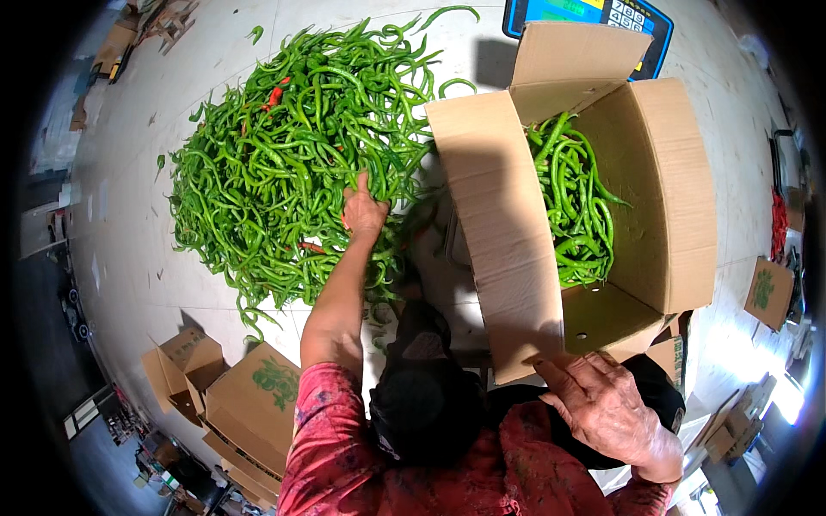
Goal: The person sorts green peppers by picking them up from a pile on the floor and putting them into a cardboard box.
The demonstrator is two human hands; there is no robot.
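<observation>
My left hand [365,211] reaches into a broad heap of long green chili peppers [284,161] on the floor. One finger points forward among the peppers, and the other fingers are partly hidden, so a grip cannot be made out. My right hand [597,409] is at the near edge of an open cardboard box [674,193], fingers bent against or just beside the cardboard. Whether it pinches the edge is unclear. Inside the box, green chili peppers [574,200] lie towards the far and left part, and some bare bottom shows at the near end.
Behind the box stands a blue digital scale [590,13] with a keypad. A few red peppers [276,97] show in the heap. More cardboard boxes [251,393] lie at lower left. My knees are between the heap and the box.
</observation>
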